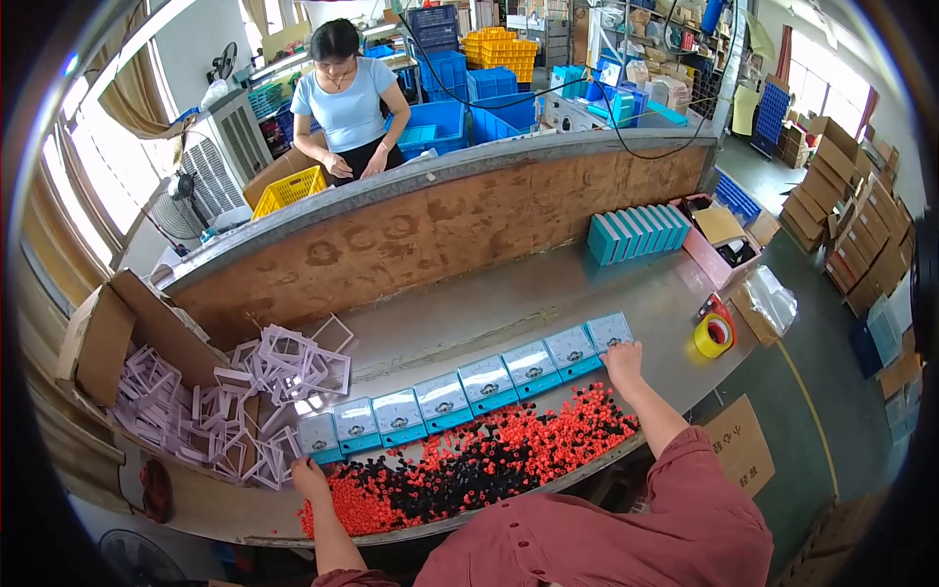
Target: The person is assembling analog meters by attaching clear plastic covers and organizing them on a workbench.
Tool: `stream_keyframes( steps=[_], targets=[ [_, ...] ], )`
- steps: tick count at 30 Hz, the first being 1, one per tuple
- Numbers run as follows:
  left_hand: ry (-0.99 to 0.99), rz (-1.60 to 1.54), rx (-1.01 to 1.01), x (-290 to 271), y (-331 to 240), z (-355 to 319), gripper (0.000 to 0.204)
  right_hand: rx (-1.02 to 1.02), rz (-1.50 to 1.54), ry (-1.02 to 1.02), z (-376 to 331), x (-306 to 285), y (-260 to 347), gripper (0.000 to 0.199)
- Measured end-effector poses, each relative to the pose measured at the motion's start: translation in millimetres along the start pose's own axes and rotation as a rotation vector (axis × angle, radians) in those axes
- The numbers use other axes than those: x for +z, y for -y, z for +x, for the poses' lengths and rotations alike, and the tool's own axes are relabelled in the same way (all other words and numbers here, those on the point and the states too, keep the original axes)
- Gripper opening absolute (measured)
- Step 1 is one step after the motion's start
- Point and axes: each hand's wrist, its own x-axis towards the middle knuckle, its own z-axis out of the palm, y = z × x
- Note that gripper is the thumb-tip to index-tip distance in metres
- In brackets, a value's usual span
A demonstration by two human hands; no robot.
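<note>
**Both hands at the ends of the meter row**

Here, going left to right: an open cardboard box (98, 338) sits at the far left with pale square frames (220, 396) spilling from it across the steel bench (548, 284); your left hand (309, 478) rests at the left end of the row of blue panel meters (469, 386), fingers curled against the first meter, though you cannot tell whether they grip it; the row runs slantwise up to the right, meters edge to edge; just in front of it lies a heap of red and black caps (479, 460); your right hand (623, 360) touches the last meter, fingers narrow and bent over its lower edge; further right stand a yellow tape roll (713, 336) and blue boxes (636, 233).
</note>
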Motion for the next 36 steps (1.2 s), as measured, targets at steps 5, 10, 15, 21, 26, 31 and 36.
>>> stream_keyframes(
  steps=[5,10,15,21,26,31,36],
  targets=[
    [0.028,0.045,-0.070,-8.6,-27.0,7.0,0.017,-0.054,-0.056,-0.229,-1.0,11.7,-6.6,0.023],
    [0.057,0.085,-0.016,-3.5,-12.1,11.5,0.015,-0.085,-0.067,-0.031,5.7,7.6,-8.0,0.023],
    [0.012,-0.011,-0.066,-13.1,-21.8,10.9,0.015,-0.204,-0.098,-0.215,-0.8,12.3,-11.8,0.024],
    [0.033,-0.036,0.044,13.9,22.7,3.6,0.019,-0.058,-0.029,-0.025,2.7,-12.1,3.9,0.037],
    [-0.011,-0.097,0.124,25.5,31.6,3.8,0.011,-0.321,0.170,-0.057,-2.3,-42.6,110.4,0.036],
    [-0.032,-0.323,0.325,-14.1,-12.0,19.3,0.018,-0.710,0.511,-0.097,-31.6,-62.7,261.3,0.027],
    [0.132,-0.310,0.257,-26.8,37.1,-6.0,0.020,-1.205,0.601,-0.050,-103.7,-67.3,393.3,0.008]
  ],
)
